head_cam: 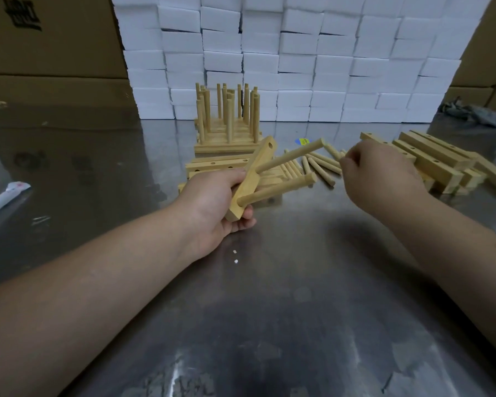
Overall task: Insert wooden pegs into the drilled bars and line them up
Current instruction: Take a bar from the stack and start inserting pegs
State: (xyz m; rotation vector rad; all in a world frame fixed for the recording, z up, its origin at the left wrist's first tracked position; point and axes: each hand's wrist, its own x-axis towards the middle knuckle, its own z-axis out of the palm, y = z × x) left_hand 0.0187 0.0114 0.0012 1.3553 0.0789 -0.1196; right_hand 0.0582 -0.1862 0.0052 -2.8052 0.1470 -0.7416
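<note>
Stretching wide across the view, the steel counter (269,296) is offering plenty of bare room in front of both forearms, while its far edge is closing off against a wall of white foam blocks (298,61) with cardboard boxes (49,47) flanking it. Standing against that wall, a stack of finished bars (226,130) is pointing its pegs straight up, too many to count cleanly. Off to the right, a pile of unfilled drilled bars (433,161) is lying near the counter's edge, crowding that side. Between the two, loose pegs (318,166) are lying scattered, roughly six showing. The left hand (215,207) is wrapping its fingers around a tilted bar (254,176), lifted off the counter, with two pegs (289,159) sticking out toward the right and one hole open at its top end. The right hand (381,173) is hovering curled just above the loose pegs; whether it is pinching one, I cannot tell.
</note>
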